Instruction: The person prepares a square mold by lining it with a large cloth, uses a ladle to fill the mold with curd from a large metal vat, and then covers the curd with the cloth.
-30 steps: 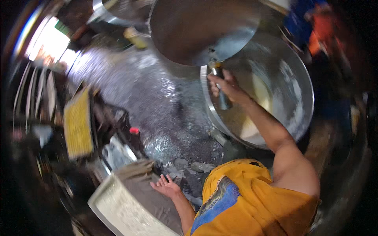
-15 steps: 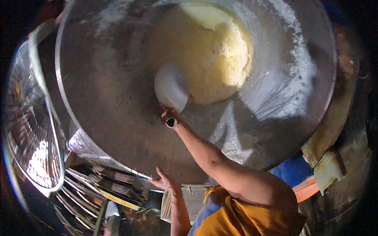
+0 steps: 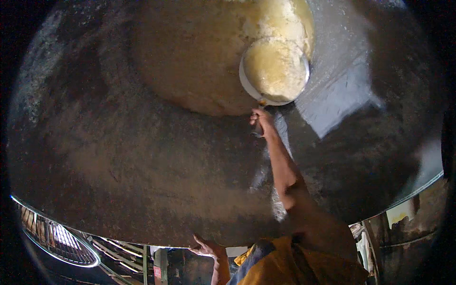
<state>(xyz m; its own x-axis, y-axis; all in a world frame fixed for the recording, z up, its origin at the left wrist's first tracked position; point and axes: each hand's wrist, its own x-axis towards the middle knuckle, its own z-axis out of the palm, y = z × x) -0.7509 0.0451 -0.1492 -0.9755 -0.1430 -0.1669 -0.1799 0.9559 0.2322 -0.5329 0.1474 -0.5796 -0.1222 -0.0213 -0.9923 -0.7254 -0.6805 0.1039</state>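
Clenched round the ladle by its handle, the right hand extends far into the pan. I find the ladle's bowl filled with yellowish liquid, positioned at the near right part of the pool. I note the left hand at the pan's near rim, thumb raised; I cannot tell whether it grasps the rim. Past the rim at near left, I record an oval grille beside thin slats.
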